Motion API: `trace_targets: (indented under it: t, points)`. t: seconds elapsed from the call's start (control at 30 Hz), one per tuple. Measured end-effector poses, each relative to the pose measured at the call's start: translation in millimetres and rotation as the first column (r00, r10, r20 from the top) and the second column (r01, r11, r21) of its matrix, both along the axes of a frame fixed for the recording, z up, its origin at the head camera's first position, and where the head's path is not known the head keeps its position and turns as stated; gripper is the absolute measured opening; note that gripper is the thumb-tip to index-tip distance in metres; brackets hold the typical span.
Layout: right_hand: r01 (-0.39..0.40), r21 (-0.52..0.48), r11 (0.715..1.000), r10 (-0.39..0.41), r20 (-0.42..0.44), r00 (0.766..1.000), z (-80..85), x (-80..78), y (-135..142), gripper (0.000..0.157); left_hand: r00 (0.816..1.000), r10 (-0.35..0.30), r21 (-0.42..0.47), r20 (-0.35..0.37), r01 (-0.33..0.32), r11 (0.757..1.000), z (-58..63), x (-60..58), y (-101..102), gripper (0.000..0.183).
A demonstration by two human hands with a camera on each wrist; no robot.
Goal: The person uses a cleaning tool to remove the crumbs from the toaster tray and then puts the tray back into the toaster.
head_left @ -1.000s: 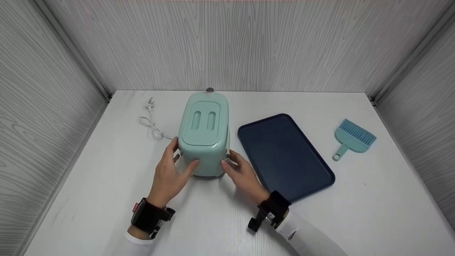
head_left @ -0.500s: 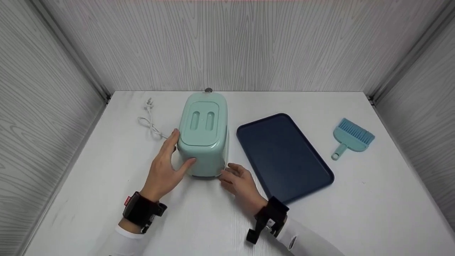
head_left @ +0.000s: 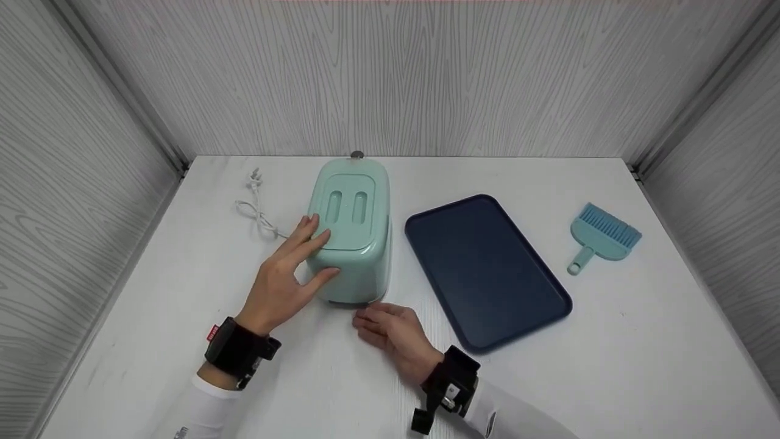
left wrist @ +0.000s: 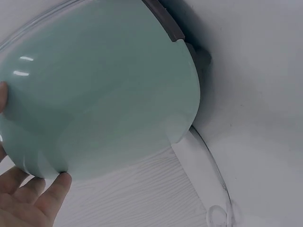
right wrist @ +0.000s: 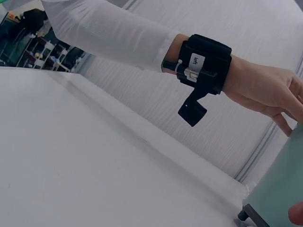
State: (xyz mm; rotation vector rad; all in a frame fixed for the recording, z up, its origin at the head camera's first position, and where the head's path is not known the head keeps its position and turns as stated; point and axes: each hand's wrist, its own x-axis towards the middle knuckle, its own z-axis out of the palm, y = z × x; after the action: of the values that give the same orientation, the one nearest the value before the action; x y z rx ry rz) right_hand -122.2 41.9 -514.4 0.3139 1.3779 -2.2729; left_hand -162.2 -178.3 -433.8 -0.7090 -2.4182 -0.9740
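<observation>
At the near foot of a mint-green appliance, the right hand, fingers loose, slips from its right side; the left hand, fingers spread, now rests on top, apparently steadying it left of a navy tray as attention seemingly shifts lower.

The left forearm enters from seven o'clock, its white sleeve ending short of the strapped left wrist. The left hand reaches toward one o'clock, its index finger nearly straight, the left thumb set apart and aimed at two. From five o'clock comes the right forearm, also sleeved in white; the right hand points toward ten, lower than the left, fingers together and slightly bent.
</observation>
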Motion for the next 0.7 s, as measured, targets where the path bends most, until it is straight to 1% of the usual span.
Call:
trace_targets:
  t: [0.13, 0.37, 0.53, 0.7]
  points:
    - [0.020, -0.017, 1.000, -0.019, 0.026, 0.999, -1.2, -0.1, -8, 0.037, 1.000, -0.006, -0.007, -0.009, 0.006, 1.000, 1.0, -2.3, -1, 0.063]
    - [0.072, -0.067, 0.995, -0.066, 0.090, 0.994, -2.2, -7.7, -20, 0.035, 1.000, -0.004, -0.001, -0.004, 0.004, 1.000, 1.8, -3.3, -1, 0.062]
    - [0.083, -0.091, 0.992, -0.076, 0.078, 0.994, -0.9, -8.9, -26, 0.036, 1.000, 0.003, 0.006, -0.008, -0.003, 1.000, 0.5, -3.7, 0, 0.063]
    - [0.081, -0.104, 0.991, -0.074, 0.069, 0.995, -1.8, -8.3, -27, 0.035, 1.000, 0.014, 0.007, 0.007, -0.014, 1.000, 0.3, -3.6, 0, 0.063]
